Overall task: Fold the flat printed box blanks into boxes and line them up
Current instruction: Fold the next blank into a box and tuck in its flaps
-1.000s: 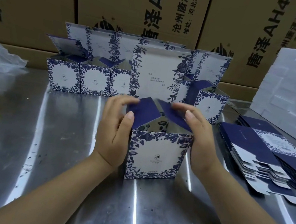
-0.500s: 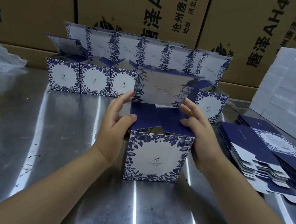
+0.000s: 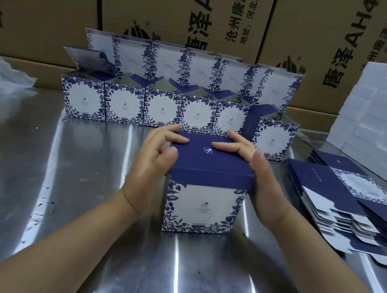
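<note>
Box (image 3: 203, 208): upright on the table (image 3: 80, 179), near the row of folded boxes (image 3: 162, 111). Lid (image 3: 213, 159): down, front flap seemingly untucked. Left hand (image 3: 154, 163), right hand (image 3: 258, 177): fingers straight, pressing the lid flat. Tuck your flap in evenly; a leading corner may crease.

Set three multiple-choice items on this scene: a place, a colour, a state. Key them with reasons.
1. The stack of flat blanks lies where from the near box? A left; B right; C behind.
2. The near box's lid is: A dark blue; B orange; C white.
3. The back row boxes' lids are: A taped shut; B torn off; C open, upright.
B: the stack lies beyond the right hand. A: navy panel under the left hand. C: their flaps stand up.
</note>
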